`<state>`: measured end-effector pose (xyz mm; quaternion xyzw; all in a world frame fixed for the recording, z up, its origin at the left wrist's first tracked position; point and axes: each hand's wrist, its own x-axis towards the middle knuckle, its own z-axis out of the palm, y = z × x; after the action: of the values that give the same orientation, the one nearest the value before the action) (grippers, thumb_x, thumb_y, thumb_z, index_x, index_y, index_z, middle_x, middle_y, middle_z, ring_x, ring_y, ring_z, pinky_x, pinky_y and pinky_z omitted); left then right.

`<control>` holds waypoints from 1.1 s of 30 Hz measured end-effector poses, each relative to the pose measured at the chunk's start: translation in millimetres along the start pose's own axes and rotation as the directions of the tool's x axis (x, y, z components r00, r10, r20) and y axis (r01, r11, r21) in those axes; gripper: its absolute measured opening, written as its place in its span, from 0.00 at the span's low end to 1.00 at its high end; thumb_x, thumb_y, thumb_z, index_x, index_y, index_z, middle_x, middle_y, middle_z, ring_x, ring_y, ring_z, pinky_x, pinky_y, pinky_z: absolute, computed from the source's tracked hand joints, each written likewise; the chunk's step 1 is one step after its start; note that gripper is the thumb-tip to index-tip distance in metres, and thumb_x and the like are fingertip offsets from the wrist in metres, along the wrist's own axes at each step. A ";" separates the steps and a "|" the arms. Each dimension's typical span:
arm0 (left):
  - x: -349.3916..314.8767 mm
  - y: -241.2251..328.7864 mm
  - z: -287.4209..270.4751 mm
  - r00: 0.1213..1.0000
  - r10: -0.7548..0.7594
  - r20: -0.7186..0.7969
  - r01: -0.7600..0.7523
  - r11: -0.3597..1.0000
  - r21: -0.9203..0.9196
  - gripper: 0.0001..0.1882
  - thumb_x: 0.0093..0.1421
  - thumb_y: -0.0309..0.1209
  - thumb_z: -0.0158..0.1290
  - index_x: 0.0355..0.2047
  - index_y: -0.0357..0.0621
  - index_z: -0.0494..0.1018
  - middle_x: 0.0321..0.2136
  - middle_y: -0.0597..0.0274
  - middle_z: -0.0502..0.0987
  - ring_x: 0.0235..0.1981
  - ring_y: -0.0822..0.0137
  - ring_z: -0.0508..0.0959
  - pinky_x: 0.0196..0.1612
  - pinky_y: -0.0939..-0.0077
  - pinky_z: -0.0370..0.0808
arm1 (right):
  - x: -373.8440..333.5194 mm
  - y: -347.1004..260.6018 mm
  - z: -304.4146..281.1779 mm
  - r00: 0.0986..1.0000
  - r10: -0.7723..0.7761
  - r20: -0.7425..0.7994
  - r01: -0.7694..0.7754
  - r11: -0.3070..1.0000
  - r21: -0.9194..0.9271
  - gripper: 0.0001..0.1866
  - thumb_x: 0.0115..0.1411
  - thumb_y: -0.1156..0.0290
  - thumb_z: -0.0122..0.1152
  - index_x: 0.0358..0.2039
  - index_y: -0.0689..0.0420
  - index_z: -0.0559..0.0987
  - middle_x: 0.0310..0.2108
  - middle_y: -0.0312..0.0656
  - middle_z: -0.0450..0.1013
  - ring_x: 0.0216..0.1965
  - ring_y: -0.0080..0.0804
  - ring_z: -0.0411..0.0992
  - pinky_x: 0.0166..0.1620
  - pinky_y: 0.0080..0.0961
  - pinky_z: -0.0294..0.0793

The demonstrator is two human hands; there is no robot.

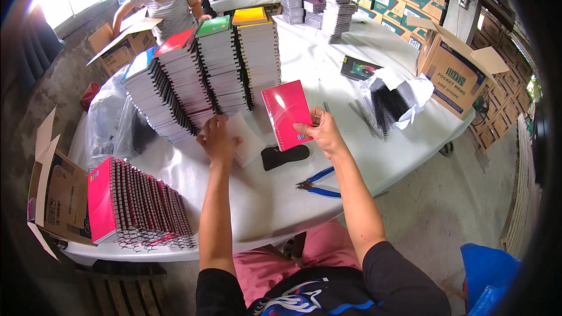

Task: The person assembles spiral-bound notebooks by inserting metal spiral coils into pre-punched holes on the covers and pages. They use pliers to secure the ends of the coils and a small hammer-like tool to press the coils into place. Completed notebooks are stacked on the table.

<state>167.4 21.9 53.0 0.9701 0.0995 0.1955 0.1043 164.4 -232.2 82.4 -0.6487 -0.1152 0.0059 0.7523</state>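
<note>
A red notebook (287, 114), with a row of small holes along its left edge and no coil visible in it, is held up over the table by my right hand (322, 131), thumb on its cover. My left hand (219, 140) is low over the table with its fingers apart, its thumb at the edge of some white paper (249, 134). Below the red notebook is a small black object (285, 155) of a kind I cannot make out. Blue-handled pliers (319, 184) rest near my right forearm.
Tall stacks of coil-bound notebooks (222, 70) stand beyond my left hand. Red coil-bound notebooks (140, 205) are piled at the near left. Loose black coils (389, 105) sit on white wrapping at right. Open cartons (453, 73) flank the table (374, 164). Another person (170, 6) is across it.
</note>
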 end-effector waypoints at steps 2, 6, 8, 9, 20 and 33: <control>6.4 -13.9 10.4 1.000 0.020 0.022 -0.016 0.991 -0.135 0.30 0.47 0.33 0.62 0.50 0.52 0.63 0.46 0.64 0.73 0.46 0.57 0.73 0.49 0.56 0.66 | -1.1 -0.7 7.5 0.999 -0.004 0.050 0.002 0.999 0.046 0.14 0.46 0.72 0.71 0.28 0.57 0.73 0.27 0.37 0.75 0.29 0.21 0.72 0.36 0.21 0.72; -6.3 10.0 -46.0 0.990 -0.088 0.112 0.142 0.564 -0.813 0.29 0.53 0.28 0.58 0.53 0.45 0.59 0.39 0.60 0.76 0.37 0.63 0.77 0.44 0.74 0.70 | -8.7 -3.4 20.1 0.997 -0.026 0.079 0.019 0.996 0.082 0.15 0.47 0.71 0.71 0.32 0.58 0.73 0.29 0.36 0.74 0.31 0.22 0.72 0.37 0.21 0.72; -17.6 16.0 -58.6 0.985 0.035 0.172 0.160 0.221 -0.962 0.28 0.55 0.28 0.56 0.55 0.42 0.58 0.40 0.56 0.75 0.39 0.65 0.75 0.44 0.74 0.71 | -12.2 3.8 38.2 0.992 0.000 0.123 -0.002 1.000 0.019 0.16 0.48 0.71 0.70 0.34 0.59 0.72 0.30 0.36 0.74 0.31 0.22 0.71 0.37 0.21 0.71; -26.8 23.6 -66.0 0.986 0.015 0.166 0.166 0.015 -0.986 0.28 0.56 0.27 0.56 0.55 0.40 0.57 0.41 0.56 0.74 0.40 0.65 0.75 0.45 0.74 0.71 | -12.2 12.9 45.8 0.984 0.031 0.176 -0.024 0.999 -0.041 0.16 0.49 0.71 0.69 0.34 0.60 0.71 0.30 0.37 0.74 0.31 0.21 0.71 0.37 0.21 0.71; -112.4 18.0 -114.4 0.857 0.401 0.324 -0.168 0.812 -0.560 0.17 0.52 0.17 0.48 0.42 0.44 0.64 0.33 0.56 0.76 0.39 0.60 0.76 0.51 0.63 0.67 | 56.0 35.7 -47.2 0.919 -0.220 -0.326 -0.100 0.670 -0.735 0.38 0.49 0.52 0.64 0.55 0.56 0.62 0.42 0.51 0.71 0.44 0.42 0.71 0.49 0.34 0.69; -205.7 48.2 -77.2 0.974 0.228 0.012 -0.228 0.973 0.042 0.18 0.44 0.41 0.59 0.35 0.56 0.68 0.38 0.64 0.66 0.52 0.63 0.63 0.54 0.27 0.32 | -88.6 -38.3 -23.2 0.946 -0.039 0.321 0.236 0.762 -0.602 0.15 0.58 0.70 0.57 0.47 0.52 0.76 0.32 0.43 0.70 0.30 0.28 0.69 0.36 0.25 0.68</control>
<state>-42.1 -59.7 60.5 0.9778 -0.0086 0.2003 0.0608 77.0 -275.0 102.1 -0.8453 -0.2670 0.0058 0.4628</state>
